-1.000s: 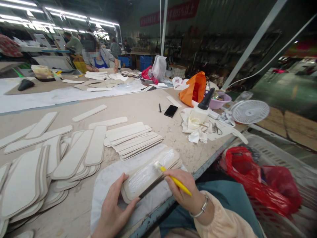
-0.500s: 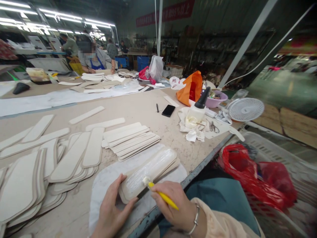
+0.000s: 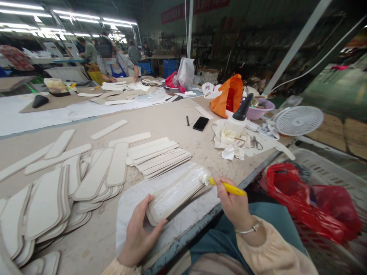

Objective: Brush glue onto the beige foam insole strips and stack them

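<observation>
Gripping the yellow-handled brush (image 3: 229, 187) is handled by the right hand (image 3: 233, 202); the glossy, rounded cream strip (image 3: 177, 193) on white sheeting (image 3: 132, 198) is pinched by the left hand (image 3: 142, 231).

Ylw brush (image 3: 228, 188) on glossy wht panel (image 3: 177, 193), R end.

The phone (image 3: 200, 123) lies behind the strip stack (image 3: 160, 157), left of the bottle (image 3: 233, 129).
</observation>
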A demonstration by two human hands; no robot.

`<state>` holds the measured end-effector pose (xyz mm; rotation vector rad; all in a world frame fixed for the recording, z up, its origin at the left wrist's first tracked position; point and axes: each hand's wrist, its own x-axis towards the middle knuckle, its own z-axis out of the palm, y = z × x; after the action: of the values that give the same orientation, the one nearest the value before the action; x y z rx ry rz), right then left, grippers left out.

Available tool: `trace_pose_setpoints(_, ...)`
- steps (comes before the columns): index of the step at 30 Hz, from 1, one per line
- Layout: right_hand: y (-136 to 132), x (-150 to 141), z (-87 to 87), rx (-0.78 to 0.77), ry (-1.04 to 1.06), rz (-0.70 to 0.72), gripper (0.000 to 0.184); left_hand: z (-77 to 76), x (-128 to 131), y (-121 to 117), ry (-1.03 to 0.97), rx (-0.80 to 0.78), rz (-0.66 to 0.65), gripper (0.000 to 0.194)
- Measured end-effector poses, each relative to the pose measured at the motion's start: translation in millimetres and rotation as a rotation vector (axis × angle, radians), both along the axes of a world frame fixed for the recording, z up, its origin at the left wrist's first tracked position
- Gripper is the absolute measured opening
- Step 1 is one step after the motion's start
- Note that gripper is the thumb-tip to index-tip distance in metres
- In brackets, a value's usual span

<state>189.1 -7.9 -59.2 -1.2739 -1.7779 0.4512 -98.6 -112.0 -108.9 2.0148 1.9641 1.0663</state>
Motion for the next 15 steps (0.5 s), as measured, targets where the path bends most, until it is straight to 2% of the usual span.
trace_pose_setpoints(4,-20.8,-24.5,-1.7,0.167,-0.036,0.264,0.016,-3.4,-1.5,-0.2,-0.007,-0.005,0.005,0.076)
trace_pose_setpoints(7,-36.4,-46.1,0.9,0.170,-0.001,0.483,0.021,-6.6,-2.7,-0.7,-0.014,-0.011,0.006,0.078)
trace_pose_setpoints(9,-37.7,-54.0,1.8,0.138,0.052,0.544,0.020,-8.4,-3.7,-0.9,-0.017,-0.009,0.006,0.078)
trace_pose_setpoints(11,-29.3,-52.2,0.7,0.092,0.113,0.479,0.016,-9.5,-4.8,-0.7,-0.009,0.006,0.006,0.078)
trace_pose_setpoints(15,-0.3,-20.5,-4.1,-0.017,0.168,0.149,0.017,-7.2,-4.2,-1.0,0.030,0.017,0.007,0.075)
